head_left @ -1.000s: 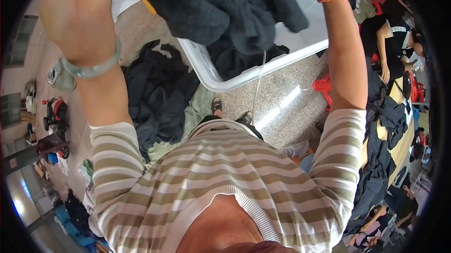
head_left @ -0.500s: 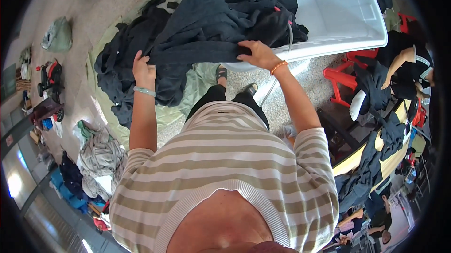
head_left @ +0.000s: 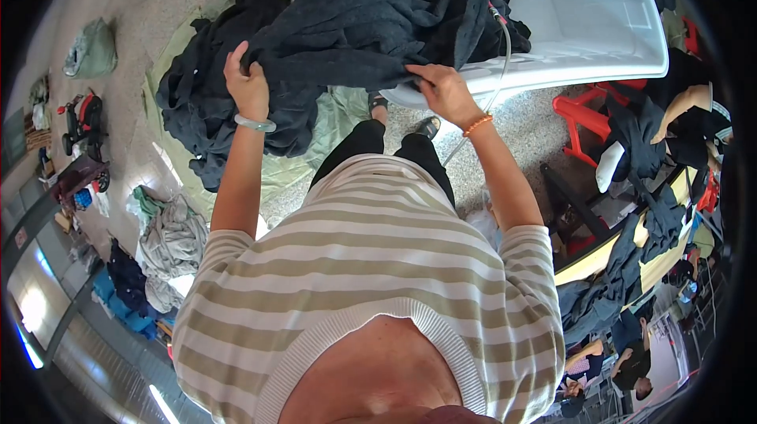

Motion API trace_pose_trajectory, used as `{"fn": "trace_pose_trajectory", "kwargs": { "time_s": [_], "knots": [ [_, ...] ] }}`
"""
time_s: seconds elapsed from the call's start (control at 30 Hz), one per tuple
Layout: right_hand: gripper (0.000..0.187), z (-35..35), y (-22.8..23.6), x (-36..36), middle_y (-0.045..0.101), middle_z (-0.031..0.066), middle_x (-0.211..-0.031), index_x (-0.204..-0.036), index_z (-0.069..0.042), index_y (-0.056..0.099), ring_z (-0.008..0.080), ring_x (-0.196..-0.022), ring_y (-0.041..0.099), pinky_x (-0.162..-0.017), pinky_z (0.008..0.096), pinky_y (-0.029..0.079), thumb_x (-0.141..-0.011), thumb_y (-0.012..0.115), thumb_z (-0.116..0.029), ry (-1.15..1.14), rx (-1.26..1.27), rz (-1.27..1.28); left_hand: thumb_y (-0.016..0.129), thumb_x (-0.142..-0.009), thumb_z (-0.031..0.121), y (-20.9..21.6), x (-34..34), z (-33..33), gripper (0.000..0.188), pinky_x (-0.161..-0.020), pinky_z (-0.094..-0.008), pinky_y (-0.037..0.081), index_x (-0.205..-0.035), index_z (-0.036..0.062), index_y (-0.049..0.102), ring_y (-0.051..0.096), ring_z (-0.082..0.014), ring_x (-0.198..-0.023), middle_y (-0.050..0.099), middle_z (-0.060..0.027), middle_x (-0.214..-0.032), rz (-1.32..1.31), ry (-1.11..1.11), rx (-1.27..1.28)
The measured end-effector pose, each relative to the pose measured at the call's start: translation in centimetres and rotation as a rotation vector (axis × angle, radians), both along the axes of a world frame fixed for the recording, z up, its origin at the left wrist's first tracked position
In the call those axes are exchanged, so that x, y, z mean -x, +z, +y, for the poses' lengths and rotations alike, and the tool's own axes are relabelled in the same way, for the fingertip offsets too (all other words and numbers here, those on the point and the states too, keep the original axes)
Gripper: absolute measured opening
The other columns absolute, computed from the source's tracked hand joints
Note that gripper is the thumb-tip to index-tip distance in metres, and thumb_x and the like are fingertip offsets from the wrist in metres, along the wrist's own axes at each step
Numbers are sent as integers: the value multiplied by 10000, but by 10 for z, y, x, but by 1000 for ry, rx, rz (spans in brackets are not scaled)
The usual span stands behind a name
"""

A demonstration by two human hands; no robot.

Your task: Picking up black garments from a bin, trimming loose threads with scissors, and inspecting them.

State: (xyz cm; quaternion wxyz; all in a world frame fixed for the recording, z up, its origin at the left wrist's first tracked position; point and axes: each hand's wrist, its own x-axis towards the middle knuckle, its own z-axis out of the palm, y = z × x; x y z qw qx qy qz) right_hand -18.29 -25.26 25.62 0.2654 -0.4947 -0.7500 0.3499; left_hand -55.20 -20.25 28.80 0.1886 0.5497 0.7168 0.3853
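A dark, nearly black garment (head_left: 339,26) stretches between my hands, its near edge drawn out in a flat band. My left hand (head_left: 247,87), with a pale bangle at the wrist, has its thumb and curved fingers at the band's left end; what the fingertips do behind the cloth is partly hidden. My right hand (head_left: 448,94), wearing an orange bead bracelet, pinches the right end near the tub's rim. The cloth runs up over more dark clothes, some with buttons, in the white tub (head_left: 587,14). A dark heap of clothes (head_left: 213,85) lies on the left.
A greenish sheet (head_left: 347,120) lies under the heap. A thin hose (head_left: 505,50) with a red fitting crosses the tub's rim. To the right are a red stool (head_left: 579,128), another person's arm (head_left: 684,109) and a table (head_left: 587,266) with dark cloth. Grey cloth (head_left: 173,243) is piled at left.
The view has shifted, with the tub appearing higher and further right. My left fingers have spread a little at the garment's edge; my right hand still pinches it. The hose has moved clear of the cloth.
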Motion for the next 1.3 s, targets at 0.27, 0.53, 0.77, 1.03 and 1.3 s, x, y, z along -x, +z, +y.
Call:
{"fn": "trace_pose_trajectory", "kwargs": {
  "time_s": [0.27, 0.53, 0.77, 1.03, 1.3],
  "knots": [
    [172, 39, 58, -24, 655, -4, -795, -952, 2, 698, 46, -729, 524, -665, 222, 460, -855, 695, -139, -73, 404, 321, 777, -716, 327, 40, -94, -1, 691, -1112, -541, 164, -1308, 105, 496, 264, -338, -1384, 391, -112, -1444, 372, -878, -110],
    [170, 48, 69, -18, 535, -48, -713, -932, -34, 726, 46, -646, 427, -592, 232, 372, -812, 739, -154, 56, 605, 510, 798, -703, 268, 41, -137, 37, 815, -1050, -467, 331, -1391, 98, 396, 458, -301, -1243, 511, -118, -1326, 41, -1081, 174],
    [180, 51, 59, -17, 580, -20, -733, -947, -37, 726, 73, -666, 465, -621, 243, 403, -811, 734, -155, -14, 538, 402, 726, -791, 232, 27, -143, 38, 335, -667, -291, 458, -984, -21, 623, 543, -151, -667, 629, -100, -767, -251, -1152, 590],
    [148, 55, 67, -7, 668, 60, -817, -917, -71, 727, 205, -699, 602, -678, 293, 481, -777, 720, -120, -82, 117, -9, 698, -786, 225, 23, -123, 54, 278, -613, -329, 448, -814, -38, 610, 563, -157, -620, 568, -147, -659, -129, -1264, 682],
    [118, 41, 50, 9, 660, 144, -792, -814, -39, 690, 330, -743, 647, -693, 396, 525, -698, 672, -35, -289, -77, 44, 669, -745, 278, 23, -130, 68, 327, -622, -444, 441, -741, -39, 589, 591, -419, -725, 555, -259, -703, 189, -1409, 561]
  ]
}}
